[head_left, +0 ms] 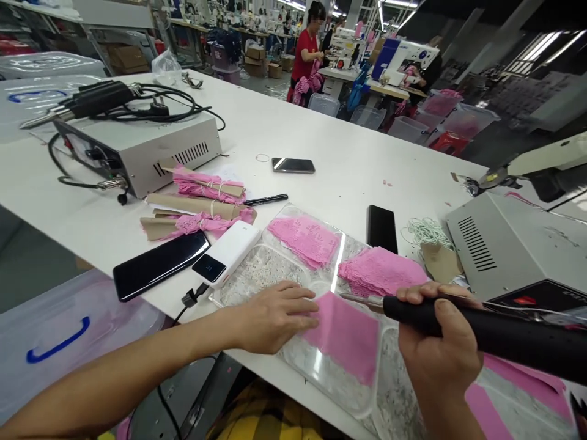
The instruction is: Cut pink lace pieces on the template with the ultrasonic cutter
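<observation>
My left hand (277,315) lies flat with its fingers stretched out, the fingertips on the left edge of a pink fabric piece (351,336). That piece lies on a clear plastic lid-like sheet (330,391) over a marbled surface. In my right hand (440,336) is a thick black handheld tool (495,333) with a thin metal tip, my fingers wrapped round its handle. The tip points left, by the upper edge of the fabric piece; whether it touches, I cannot tell. Just beyond lie two stacks of pink lace pieces, one left (306,240) and one right (380,270).
A grey box (518,244) stands right, near green elastic cord (426,232). At left, another grey box (169,146) bears a similar black tool (103,98). Tied pink bundles (206,223), a power bank (232,250), phones (293,165) and a pen (266,200) lie around. Co-workers are beyond.
</observation>
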`<action>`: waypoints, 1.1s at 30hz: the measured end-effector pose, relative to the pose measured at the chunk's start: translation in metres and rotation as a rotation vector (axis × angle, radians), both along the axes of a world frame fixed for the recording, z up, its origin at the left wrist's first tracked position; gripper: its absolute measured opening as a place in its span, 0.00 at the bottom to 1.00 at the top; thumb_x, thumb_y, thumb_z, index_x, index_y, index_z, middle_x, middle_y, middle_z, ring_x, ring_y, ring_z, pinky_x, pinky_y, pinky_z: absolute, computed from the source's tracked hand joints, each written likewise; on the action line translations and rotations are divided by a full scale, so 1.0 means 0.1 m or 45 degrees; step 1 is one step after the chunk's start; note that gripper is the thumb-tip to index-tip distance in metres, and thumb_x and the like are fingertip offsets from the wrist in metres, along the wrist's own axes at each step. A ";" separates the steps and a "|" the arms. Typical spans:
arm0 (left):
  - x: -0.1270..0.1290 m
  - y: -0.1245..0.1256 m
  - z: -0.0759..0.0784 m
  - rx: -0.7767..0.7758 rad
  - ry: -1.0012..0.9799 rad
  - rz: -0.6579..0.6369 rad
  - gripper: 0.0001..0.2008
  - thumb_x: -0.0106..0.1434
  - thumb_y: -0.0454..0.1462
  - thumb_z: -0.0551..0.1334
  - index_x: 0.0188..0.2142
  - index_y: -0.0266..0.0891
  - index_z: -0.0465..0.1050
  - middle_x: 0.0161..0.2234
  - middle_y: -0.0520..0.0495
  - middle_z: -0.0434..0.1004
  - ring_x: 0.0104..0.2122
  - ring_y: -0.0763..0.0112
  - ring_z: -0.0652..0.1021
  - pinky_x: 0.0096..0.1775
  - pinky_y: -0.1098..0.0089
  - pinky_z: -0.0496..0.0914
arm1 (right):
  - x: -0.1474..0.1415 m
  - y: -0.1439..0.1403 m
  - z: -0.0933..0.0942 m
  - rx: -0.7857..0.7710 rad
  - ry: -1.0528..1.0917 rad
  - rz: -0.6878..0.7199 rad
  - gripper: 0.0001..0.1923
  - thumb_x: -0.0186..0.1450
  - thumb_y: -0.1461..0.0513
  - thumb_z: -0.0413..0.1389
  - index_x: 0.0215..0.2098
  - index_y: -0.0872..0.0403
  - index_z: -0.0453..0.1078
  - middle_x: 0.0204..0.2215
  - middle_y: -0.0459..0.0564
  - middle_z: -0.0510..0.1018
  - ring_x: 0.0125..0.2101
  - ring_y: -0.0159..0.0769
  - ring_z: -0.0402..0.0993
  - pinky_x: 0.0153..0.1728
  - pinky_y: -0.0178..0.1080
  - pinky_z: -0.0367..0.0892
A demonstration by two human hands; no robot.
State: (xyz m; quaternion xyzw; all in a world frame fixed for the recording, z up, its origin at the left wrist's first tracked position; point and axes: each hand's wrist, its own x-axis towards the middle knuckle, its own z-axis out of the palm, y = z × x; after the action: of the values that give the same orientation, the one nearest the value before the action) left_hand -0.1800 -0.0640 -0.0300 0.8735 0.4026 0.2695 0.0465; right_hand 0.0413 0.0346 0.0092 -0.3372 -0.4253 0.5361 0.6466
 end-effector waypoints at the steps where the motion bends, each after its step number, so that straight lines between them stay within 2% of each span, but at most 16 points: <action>1: 0.04 0.03 0.00 0.016 0.029 -0.004 0.13 0.67 0.32 0.55 0.47 0.37 0.75 0.49 0.43 0.78 0.53 0.61 0.74 0.55 0.61 0.67 | 0.00 0.01 -0.03 -0.009 0.001 0.009 0.07 0.52 0.64 0.59 0.31 0.52 0.67 0.27 0.42 0.65 0.27 0.28 0.65 0.33 0.37 0.68; 5: 0.11 0.10 -0.06 0.052 0.091 0.022 0.13 0.70 0.37 0.55 0.49 0.38 0.74 0.51 0.46 0.77 0.55 0.60 0.72 0.58 0.59 0.63 | -0.04 0.00 -0.11 -0.026 0.016 0.058 0.08 0.53 0.63 0.60 0.32 0.51 0.68 0.28 0.42 0.66 0.27 0.28 0.67 0.34 0.38 0.69; 10: 0.10 0.10 -0.09 -0.003 0.123 0.041 0.14 0.71 0.40 0.54 0.51 0.40 0.73 0.54 0.46 0.74 0.58 0.59 0.69 0.61 0.58 0.60 | -0.10 0.01 -0.13 0.020 0.003 0.121 0.08 0.55 0.61 0.61 0.33 0.51 0.68 0.28 0.42 0.66 0.27 0.28 0.67 0.33 0.39 0.70; 24: 0.10 0.09 -0.10 -0.048 0.112 0.034 0.13 0.70 0.39 0.56 0.50 0.39 0.74 0.56 0.44 0.72 0.60 0.57 0.68 0.60 0.57 0.61 | -0.10 -0.02 -0.15 0.063 -0.062 0.139 0.07 0.57 0.61 0.60 0.34 0.51 0.68 0.29 0.42 0.66 0.28 0.29 0.67 0.34 0.40 0.69; 33: 0.08 0.11 -0.09 -0.072 0.110 0.009 0.14 0.70 0.39 0.56 0.52 0.40 0.72 0.57 0.43 0.71 0.60 0.57 0.68 0.60 0.55 0.61 | -0.18 -0.02 -0.13 0.136 -0.057 0.123 0.06 0.58 0.63 0.60 0.31 0.51 0.66 0.27 0.42 0.70 0.26 0.29 0.70 0.33 0.40 0.71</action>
State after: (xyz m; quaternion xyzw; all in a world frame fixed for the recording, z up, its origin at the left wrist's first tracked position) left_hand -0.1722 -0.0533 -0.0389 0.8812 0.4149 0.2203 0.0526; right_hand 0.0233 0.0324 -0.0040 -0.2933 -0.4835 0.5356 0.6271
